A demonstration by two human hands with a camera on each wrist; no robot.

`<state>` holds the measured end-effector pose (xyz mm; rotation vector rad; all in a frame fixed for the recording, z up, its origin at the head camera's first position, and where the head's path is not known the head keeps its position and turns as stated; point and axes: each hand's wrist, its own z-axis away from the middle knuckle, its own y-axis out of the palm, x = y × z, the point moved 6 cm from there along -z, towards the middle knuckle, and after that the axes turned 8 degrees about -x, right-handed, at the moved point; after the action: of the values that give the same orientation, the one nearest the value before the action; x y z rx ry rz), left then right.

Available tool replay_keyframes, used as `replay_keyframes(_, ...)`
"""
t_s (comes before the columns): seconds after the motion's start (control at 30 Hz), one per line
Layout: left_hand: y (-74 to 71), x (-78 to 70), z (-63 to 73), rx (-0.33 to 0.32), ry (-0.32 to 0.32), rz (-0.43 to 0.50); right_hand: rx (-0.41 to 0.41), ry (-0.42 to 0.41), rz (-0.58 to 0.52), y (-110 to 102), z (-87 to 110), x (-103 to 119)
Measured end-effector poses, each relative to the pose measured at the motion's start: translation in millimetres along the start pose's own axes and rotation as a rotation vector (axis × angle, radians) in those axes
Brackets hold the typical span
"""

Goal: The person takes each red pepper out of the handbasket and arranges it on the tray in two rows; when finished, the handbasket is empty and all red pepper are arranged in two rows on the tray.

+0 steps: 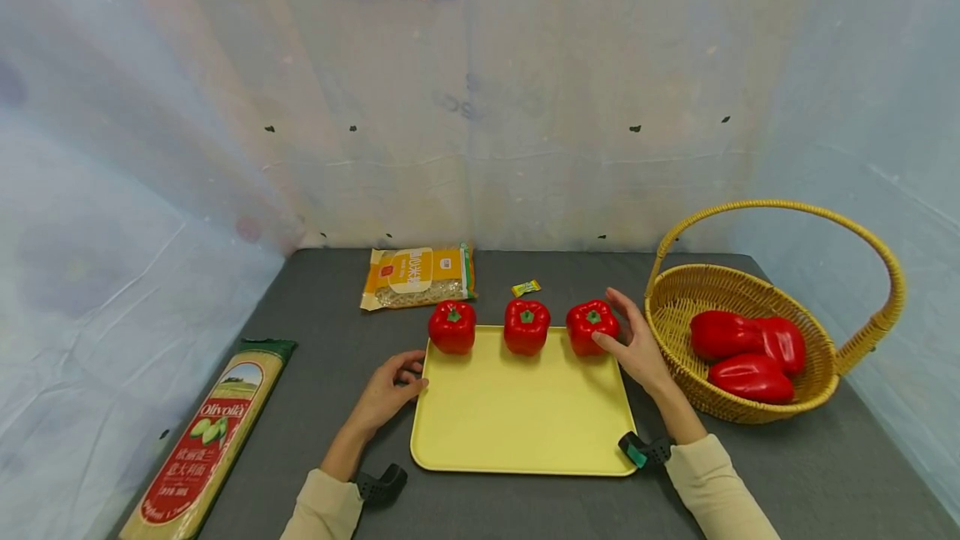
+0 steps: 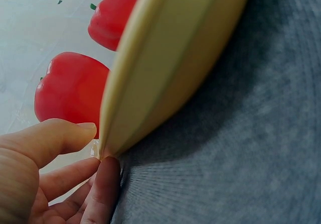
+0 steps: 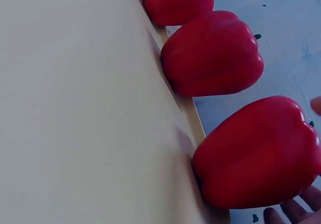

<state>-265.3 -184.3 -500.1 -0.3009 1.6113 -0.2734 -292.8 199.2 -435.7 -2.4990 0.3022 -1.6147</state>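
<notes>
Right pepper (image 1: 583, 332): at the tray's far right corner, beside your right hand
Right hand (image 1: 639, 353): you spread thumb and fingers about the right pepper; you cannot tell whether they touch it
Left hand (image 1: 387, 392): you pinch the tray's left rim, near its far corner
Tray (image 1: 517, 419): yellow, before you on the grey worktop (image 1: 330, 307)
Middle pepper (image 1: 526, 333), left pepper (image 1: 453, 333): along its far rim
Basket (image 1: 701, 288): on your right, holding red peppers (image 1: 750, 379)
Grain bag (image 1: 420, 275), sweet (image 1: 526, 288): beyond the tray
Pasta (image 1: 213, 444): on your left
</notes>
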Motion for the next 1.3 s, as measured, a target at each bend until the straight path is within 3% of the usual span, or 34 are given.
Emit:
replay_keyframes(0.3,0.0,0.9,-0.7,-0.014,-0.001,-0.011,-0.028,-0.076,-0.045,-5.0,2.3,39.1)
replay_keyframes(0.47,0.1,0.9,-1.0,-0.015,-0.001,-0.007,-0.046,-0.223,-0.113,-15.0,-1.0,47.5)
replay_keyframes(0.57,0.2,1.5,-1.5,-0.013,-0.001,-0.002,-0.051,-0.295,-0.134,-24.7,-1.5,56.5)
replay_keyframes(0.7,0.4,2.6,-2.0,-0.009,-0.002,-0.001,-0.093,-0.324,-0.117,-42.9,-1.5,73.2)
replay_keyframes(0.87,0.5,3.2,-3.1,-0.003,-0.003,0.002,-0.144,-0.358,-0.017,-72.7,-8.3,92.5)
replay_keyframes(1.07,0.4,2.1,-4.1,-0.004,0.002,0.004,-0.102,-0.268,0.244,-110.8,-21.9,89.8)
replay_keyframes(1.3,0.4,3.8,-2.3,0.001,-0.001,0.010,0.032,-0.085,0.422,-134.8,-32.8,74.4)
